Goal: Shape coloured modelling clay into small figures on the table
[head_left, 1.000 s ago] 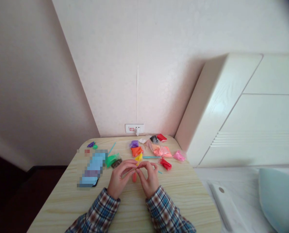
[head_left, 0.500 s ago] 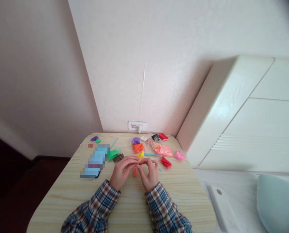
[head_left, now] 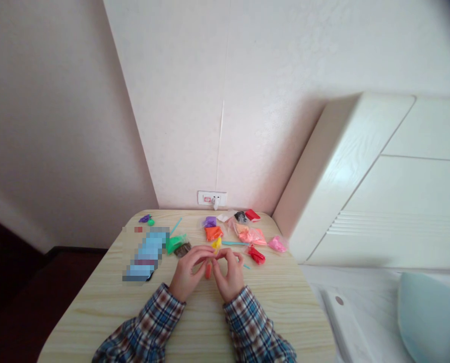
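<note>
My left hand [head_left: 190, 269] and my right hand [head_left: 228, 272] meet fingertip to fingertip over the middle of the table. Both are closed in a pinch; whatever sits between the fingertips is too small and covered to make out. Just beyond them lies a yellow clay packet [head_left: 216, 244], partly hidden by my fingers. An orange-red clay piece [head_left: 208, 271] shows below, between the two hands. Near my left hand are a dark brown packet [head_left: 182, 249] and a green clay packet [head_left: 176, 243]. A red clay packet [head_left: 256, 254] rests right of my right hand.
Purple [head_left: 210, 222], orange [head_left: 213, 233], peach [head_left: 253, 235] and pink packets [head_left: 277, 244] lie toward the back of the wooden table [head_left: 198, 327], with a blue stick [head_left: 234, 243]. A blurred-out phone [head_left: 147, 257] is at left. A wall socket [head_left: 211, 198] sits behind.
The view has shifted slightly, so everything sits a little lower and further left. My fingers keep pinching together in nearly the same place.
</note>
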